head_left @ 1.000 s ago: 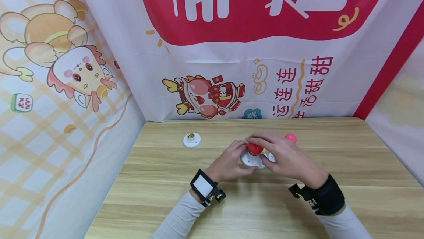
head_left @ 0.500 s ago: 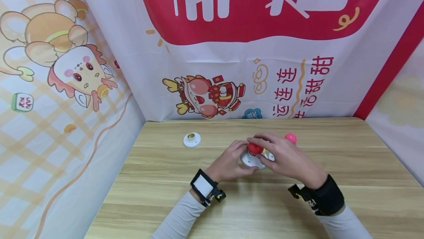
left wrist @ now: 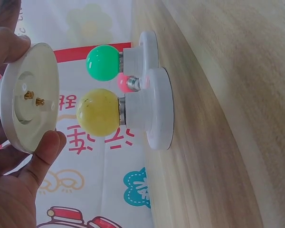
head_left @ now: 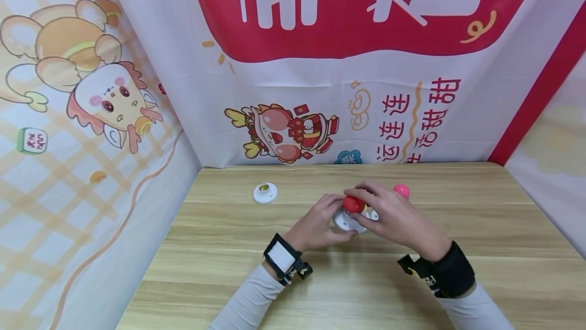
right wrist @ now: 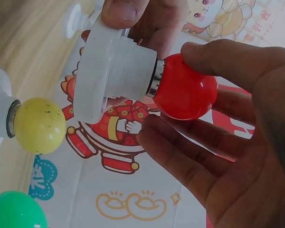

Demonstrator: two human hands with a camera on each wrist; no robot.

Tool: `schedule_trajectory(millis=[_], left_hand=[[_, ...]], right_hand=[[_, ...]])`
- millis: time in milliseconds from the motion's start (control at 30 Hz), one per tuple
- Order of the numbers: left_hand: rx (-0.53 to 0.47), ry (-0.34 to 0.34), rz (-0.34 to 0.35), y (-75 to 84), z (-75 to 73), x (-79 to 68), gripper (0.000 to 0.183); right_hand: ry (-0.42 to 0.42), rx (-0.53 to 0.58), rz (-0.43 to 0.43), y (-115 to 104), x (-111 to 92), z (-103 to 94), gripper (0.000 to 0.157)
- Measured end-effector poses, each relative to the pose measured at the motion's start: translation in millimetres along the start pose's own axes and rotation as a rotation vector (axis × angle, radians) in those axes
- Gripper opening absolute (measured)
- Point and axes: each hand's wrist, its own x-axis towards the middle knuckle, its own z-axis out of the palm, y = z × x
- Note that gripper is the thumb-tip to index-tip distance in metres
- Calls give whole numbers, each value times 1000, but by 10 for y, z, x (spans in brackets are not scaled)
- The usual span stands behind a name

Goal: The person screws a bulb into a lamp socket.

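Note:
My left hand (head_left: pixel 320 226) grips a white round lamp holder (right wrist: pixel 92 71) by its rim. The holder is lifted off the table and tilted, and the left wrist view shows its hollow underside with two brass screws (left wrist: pixel 34 98). A red bulb (right wrist: pixel 185 88) sits in the holder's socket, a strip of its silver cap showing at the mouth. My right hand (head_left: pixel 398 218) holds the bulb, thumb on one side and curled fingers on the other. Beyond the hands, a yellow bulb (left wrist: pixel 99 112) and a green bulb (left wrist: pixel 103 62) stand in white holders.
An empty white lamp holder (head_left: pixel 265 195) with a brass-lined socket stands at the back left of the wooden table (head_left: pixel 220 248). At the back right is a pink bulb (head_left: pixel 402 190), its silver cap visible in the left wrist view. A printed cloth (head_left: pixel 183 91) hangs behind.
My right hand's fingers and the red bulb have shifted slightly to the right, the fingers turning a little round the bulb. My left hand stays nearly still on the holder.

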Motion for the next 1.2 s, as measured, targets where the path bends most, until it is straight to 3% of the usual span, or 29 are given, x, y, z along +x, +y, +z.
schedule_trajectory(millis=[767, 967, 1200], left_hand=[[20, 6, 18, 8, 8, -2, 67], [16, -2, -18, 5, -4, -17, 70], [17, 14, -29, 0, -14, -13, 69]], right_hand=[[41, -58, 26, 9, 8, 58, 53], [2, -43, 56, 4, -3, 15, 70], [11, 10, -20, 43, -38, -91, 63]])
